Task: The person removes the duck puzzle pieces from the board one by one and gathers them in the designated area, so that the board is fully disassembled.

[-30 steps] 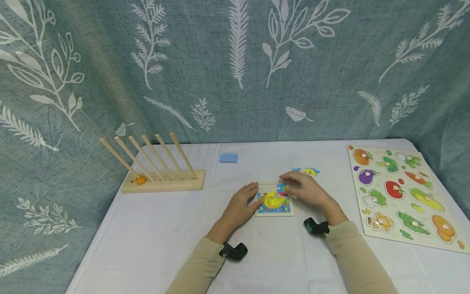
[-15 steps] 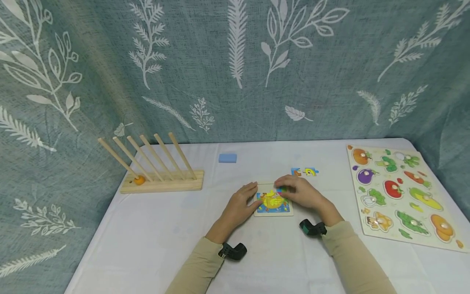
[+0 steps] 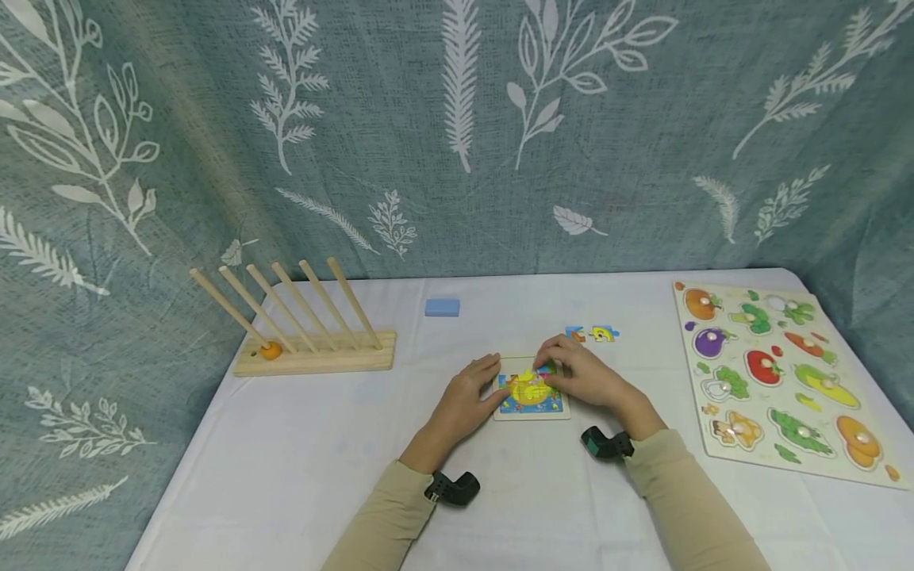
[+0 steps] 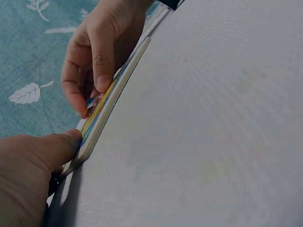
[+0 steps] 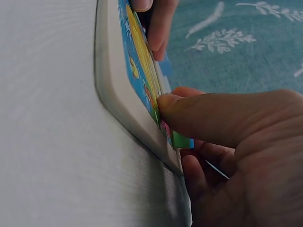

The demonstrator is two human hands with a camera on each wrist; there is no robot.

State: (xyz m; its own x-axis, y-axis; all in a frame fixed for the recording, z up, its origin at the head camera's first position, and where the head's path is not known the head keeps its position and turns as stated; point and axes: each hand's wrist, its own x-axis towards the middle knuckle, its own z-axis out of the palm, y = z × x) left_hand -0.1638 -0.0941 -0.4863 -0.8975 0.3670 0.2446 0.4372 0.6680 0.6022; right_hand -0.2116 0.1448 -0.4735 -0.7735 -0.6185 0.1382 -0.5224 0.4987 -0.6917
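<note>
A small wooden jigsaw puzzle with a yellow duck on blue lies flat on the table in the head view. My left hand grips its left edge, the thumb resting on the picture, as the left wrist view shows. Over the upper right part of the puzzle, my right hand pinches a puzzle piece with green and blue on it. Tilted up from the picture, that piece is partly hidden by the fingers. Two loose puzzle pieces lie just beyond my right hand.
A blue block sits further back on the white table. At the left stands a wooden peg rack with an orange bead. A vegetable knob puzzle occupies the right side, and a leafy curtain hangs behind.
My right hand has moved left over the puzzle's upper right part, and the piece there now stands tilted between the fingers. My left hand has stayed at the left edge.
</note>
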